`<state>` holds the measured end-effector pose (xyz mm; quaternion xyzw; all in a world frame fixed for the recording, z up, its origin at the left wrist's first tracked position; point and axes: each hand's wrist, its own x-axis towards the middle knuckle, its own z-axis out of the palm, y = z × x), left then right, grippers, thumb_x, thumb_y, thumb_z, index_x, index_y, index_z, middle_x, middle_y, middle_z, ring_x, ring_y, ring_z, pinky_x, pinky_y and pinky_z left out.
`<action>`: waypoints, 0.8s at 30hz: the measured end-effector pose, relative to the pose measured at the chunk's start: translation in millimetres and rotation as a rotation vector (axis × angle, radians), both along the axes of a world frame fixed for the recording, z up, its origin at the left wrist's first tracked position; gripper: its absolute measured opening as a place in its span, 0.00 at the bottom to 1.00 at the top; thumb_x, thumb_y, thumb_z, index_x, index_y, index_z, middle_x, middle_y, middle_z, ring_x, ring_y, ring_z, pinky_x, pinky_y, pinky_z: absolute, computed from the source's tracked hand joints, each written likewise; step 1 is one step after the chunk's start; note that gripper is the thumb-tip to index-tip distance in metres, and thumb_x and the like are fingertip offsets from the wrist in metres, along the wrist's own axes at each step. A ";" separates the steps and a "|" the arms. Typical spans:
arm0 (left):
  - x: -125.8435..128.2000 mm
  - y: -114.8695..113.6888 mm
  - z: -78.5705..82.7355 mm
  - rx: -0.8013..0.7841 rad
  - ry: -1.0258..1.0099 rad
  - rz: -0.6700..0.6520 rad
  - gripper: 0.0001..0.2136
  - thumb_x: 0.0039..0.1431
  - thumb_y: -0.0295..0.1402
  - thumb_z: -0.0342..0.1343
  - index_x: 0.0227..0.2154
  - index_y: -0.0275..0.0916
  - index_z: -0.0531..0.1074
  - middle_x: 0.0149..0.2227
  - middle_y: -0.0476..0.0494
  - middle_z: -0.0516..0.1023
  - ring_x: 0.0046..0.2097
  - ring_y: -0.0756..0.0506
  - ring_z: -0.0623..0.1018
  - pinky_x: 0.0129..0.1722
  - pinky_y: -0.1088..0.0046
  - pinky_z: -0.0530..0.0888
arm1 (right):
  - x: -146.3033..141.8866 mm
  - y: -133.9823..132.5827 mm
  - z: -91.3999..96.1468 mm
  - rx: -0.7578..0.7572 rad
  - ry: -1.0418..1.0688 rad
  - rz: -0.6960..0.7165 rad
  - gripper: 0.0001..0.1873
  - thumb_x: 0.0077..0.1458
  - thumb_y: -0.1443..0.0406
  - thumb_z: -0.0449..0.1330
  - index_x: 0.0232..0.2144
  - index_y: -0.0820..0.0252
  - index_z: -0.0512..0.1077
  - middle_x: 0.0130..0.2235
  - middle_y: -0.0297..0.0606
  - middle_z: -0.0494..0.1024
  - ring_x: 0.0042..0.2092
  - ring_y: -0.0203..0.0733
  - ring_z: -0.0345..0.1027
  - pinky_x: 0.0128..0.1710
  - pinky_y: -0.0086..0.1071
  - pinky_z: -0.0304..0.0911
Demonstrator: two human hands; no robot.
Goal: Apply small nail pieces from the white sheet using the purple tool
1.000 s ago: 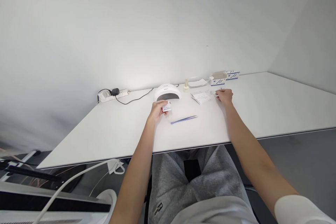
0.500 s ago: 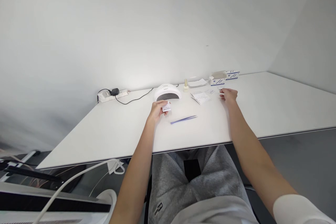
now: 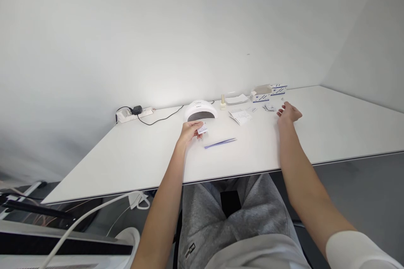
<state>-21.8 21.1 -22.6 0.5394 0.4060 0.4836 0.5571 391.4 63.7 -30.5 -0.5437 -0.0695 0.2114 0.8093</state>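
Packet (image 3: pixel 202 128): we have this small white one, with blue letters on it, near the front of the white lamp (image 3: pixel 201 108).
Left hand (image 3: pixel 189 131): we pinch the packet here between our thumb and fingers.
Right hand (image 3: pixel 289 113): we bend these fingers, and a tiny gray scrap (image 3: pixel 282 99) shows by the tips. We cannot tell if we are gripping it.
Little pile (image 3: pixel 269 108): we see small flat bits lying just left of our right hand.
Tweezers (image 3: pixel 220 143): we see these blue ones flat on the white tabletop (image 3: pixel 151 155), closer to us than the packet.
Folded paper (image 3: pixel 241 117): we see it right of the lamp, with small marks on it.
Bottle (image 3: pixel 222 103): we see it standing up near the wall, between the lamp and a clear tray (image 3: pixel 236 99) with white paper in it.
Boxes (image 3: pixel 260 95): we see two by the wall, white and blue. The near one is open on top.
Power strip (image 3: pixel 135 114): we see it far to the left, with a black plug (image 3: pixel 136 110) on it.
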 end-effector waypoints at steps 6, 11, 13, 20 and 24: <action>1.1 -3.1 3.4 -0.016 0.004 0.066 0.14 0.44 0.38 0.68 0.28 0.33 0.74 0.22 0.44 0.74 0.20 0.49 0.72 0.16 0.75 0.65 | -1.0 1.1 -0.3 -0.012 0.061 0.028 0.04 0.51 0.68 0.57 0.30 0.60 0.63 0.33 0.35 0.71 0.22 0.27 0.59 0.15 0.19 0.56; 2.0 -3.6 3.1 0.005 0.031 0.079 0.14 0.40 0.38 0.70 0.26 0.33 0.75 0.24 0.43 0.75 0.23 0.50 0.73 0.17 0.77 0.65 | 1.4 7.2 -6.0 -0.041 0.048 0.051 0.02 0.51 0.69 0.56 0.30 0.61 0.65 0.31 0.34 0.71 0.21 0.28 0.59 0.14 0.21 0.55; 1.8 -2.1 1.5 0.007 0.041 0.089 0.14 0.40 0.38 0.70 0.26 0.33 0.76 0.24 0.44 0.75 0.23 0.51 0.72 0.18 0.78 0.64 | 1.6 10.6 -11.1 -0.066 -0.002 0.045 0.01 0.50 0.69 0.56 0.29 0.62 0.66 0.29 0.35 0.71 0.20 0.28 0.59 0.14 0.22 0.57; 0.3 1.3 -3.1 0.008 0.081 0.066 0.15 0.41 0.39 0.70 0.26 0.33 0.76 0.23 0.44 0.74 0.21 0.52 0.70 0.18 0.78 0.63 | -8.4 20.6 -32.5 -0.242 -0.395 -0.018 0.03 0.51 0.70 0.58 0.31 0.63 0.71 0.25 0.34 0.71 0.20 0.34 0.65 0.22 0.31 0.68; -0.2 -1.7 -1.1 0.005 0.096 0.052 0.16 0.41 0.40 0.70 0.26 0.33 0.76 0.23 0.44 0.74 0.21 0.52 0.70 0.18 0.76 0.64 | -5.3 24.4 -32.7 -0.352 -0.458 -0.010 0.04 0.53 0.71 0.58 0.31 0.66 0.73 0.23 0.36 0.71 0.20 0.37 0.67 0.24 0.33 0.69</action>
